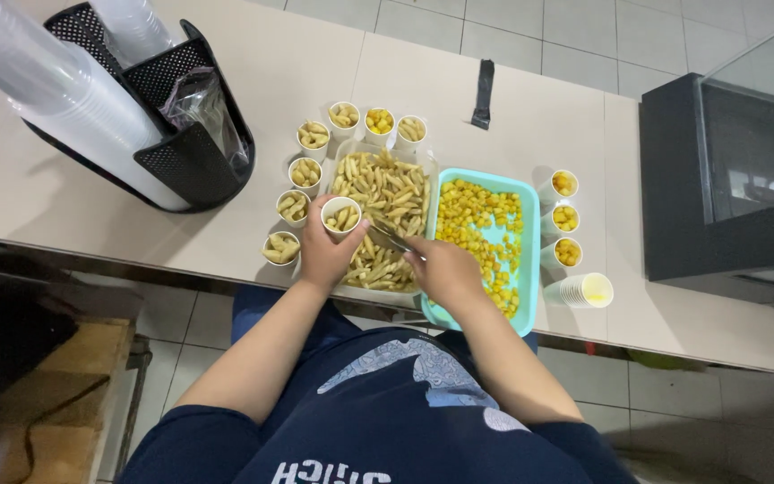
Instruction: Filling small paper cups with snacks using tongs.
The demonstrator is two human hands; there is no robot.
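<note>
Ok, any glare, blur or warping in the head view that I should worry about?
Head view: even overhead light, soft shadows beside the black cup holder; wide-angle bending at the edges stretches the stacked cups; left hand, right hand and tongs stay sharp.

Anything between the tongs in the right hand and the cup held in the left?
Nothing visible. The right hand holds tongs over the tray of pale finger snacks, tips pointing at the paper cup in the left hand, with only tray snacks below.
</note>
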